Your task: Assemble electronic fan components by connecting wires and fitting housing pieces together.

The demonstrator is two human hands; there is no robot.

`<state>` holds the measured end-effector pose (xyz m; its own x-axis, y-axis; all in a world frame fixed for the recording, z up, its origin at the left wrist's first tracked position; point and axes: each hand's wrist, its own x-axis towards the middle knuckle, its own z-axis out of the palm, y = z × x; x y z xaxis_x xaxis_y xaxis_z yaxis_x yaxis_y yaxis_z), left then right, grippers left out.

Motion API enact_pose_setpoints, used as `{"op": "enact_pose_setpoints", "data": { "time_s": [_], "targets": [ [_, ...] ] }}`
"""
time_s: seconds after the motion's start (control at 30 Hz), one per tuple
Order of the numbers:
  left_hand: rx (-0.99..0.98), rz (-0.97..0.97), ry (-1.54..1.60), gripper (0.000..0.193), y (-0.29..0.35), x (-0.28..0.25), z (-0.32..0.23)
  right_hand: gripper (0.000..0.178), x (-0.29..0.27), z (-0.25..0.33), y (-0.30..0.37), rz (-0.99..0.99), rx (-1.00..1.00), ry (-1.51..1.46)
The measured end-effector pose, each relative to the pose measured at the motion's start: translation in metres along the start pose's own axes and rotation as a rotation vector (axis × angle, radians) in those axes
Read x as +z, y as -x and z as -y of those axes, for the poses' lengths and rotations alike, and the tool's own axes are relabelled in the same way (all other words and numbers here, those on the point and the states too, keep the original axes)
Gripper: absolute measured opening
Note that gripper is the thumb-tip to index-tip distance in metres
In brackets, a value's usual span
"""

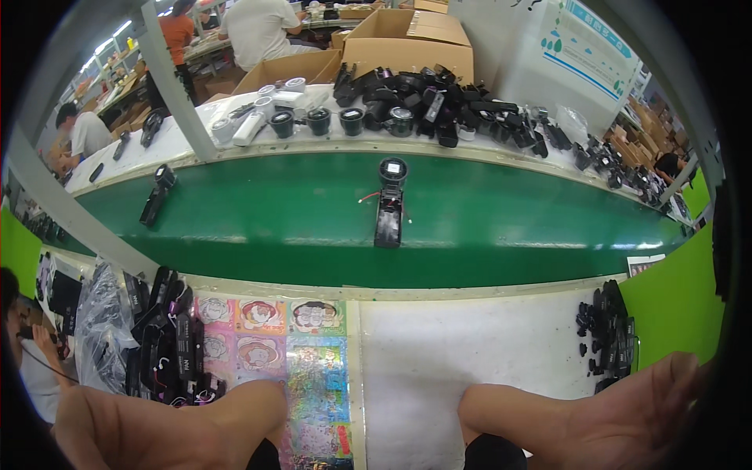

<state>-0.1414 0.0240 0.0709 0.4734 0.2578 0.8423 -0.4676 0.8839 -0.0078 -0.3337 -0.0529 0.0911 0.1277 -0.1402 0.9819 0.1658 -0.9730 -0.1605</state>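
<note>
My left hand [102, 427] is at the lower left, its wrist bent outward and its fingers cut off by the dark rim. It is nearest to a pile of black handle-shaped housings [168, 345] with thin wires. My right hand [642, 407] reaches outward at the lower right, just below a heap of small black parts [609, 333]. Its fingers fade into the dark rim, so their pose is unclear. No object shows in either hand. On the green conveyor belt [274, 211] ahead lies an opened black handheld device [390, 207] with a round head and loose red and white wires.
Another black device [159, 194] lies on the belt at left. Beyond it, a white shelf holds round black heads [319, 120] and a large pile of black housings [431, 102]. Cardboard boxes [407, 55] stand behind. Colourful printed sheets [317, 356] cover part of my bench; people work nearby.
</note>
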Motion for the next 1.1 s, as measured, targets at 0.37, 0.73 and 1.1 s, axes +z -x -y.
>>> {"op": "enact_pose_setpoints", "data": {
  "time_s": [0.37, 0.73, 1.1],
  "targets": [
    [0.017, 0.046, 0.009, 0.027, -0.010, -0.005, -0.005, 0.036, 0.008, 0.001, 0.004, -0.037, -0.002, -0.022],
    [-0.007, 0.033, 0.037, 0.027, -0.009, -0.003, -0.013, 0.036, 0.002, 0.011, 0.002, -0.019, 0.007, 0.003],
    [-0.017, 0.038, 0.046, 0.027, -0.014, -0.004, -0.021, 0.035, 0.002, 0.018, 0.000, -0.013, 0.017, 0.003]
  ]
}}
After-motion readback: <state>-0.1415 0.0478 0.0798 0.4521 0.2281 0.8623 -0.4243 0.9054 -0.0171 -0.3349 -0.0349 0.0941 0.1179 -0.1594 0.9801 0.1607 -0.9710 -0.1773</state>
